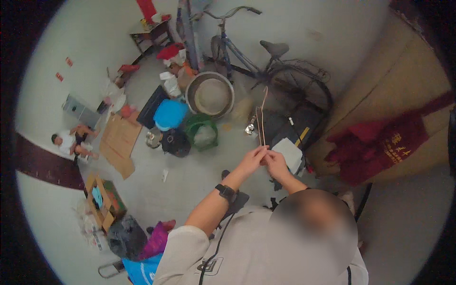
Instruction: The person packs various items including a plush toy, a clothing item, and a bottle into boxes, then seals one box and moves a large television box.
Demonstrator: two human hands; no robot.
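Observation:
Both of my hands are together in front of my chest, on a thin pinkish clothes hanger (263, 124). My left hand (257, 158) has a dark watch on its wrist and grips the hanger's near end. Close against it, my right hand (276, 163) pinches the same end. The hanger stands away from me, seen nearly edge-on, with its hook at the far end. Beyond and below it are a crumpled silvery item (250, 128) and a white flat thing (288, 154) on the floor side. The fingertips partly hide each other.
A bicycle (245, 60) leans at the far wall. On the floor are a large metal basin (229, 93), green basket (188, 130), blue lidded container (170, 114), flattened cardboard (117, 142) and an open carton (107, 217). A dark red cloth (377, 148) hangs at right. Another person (67, 143) sits at far left.

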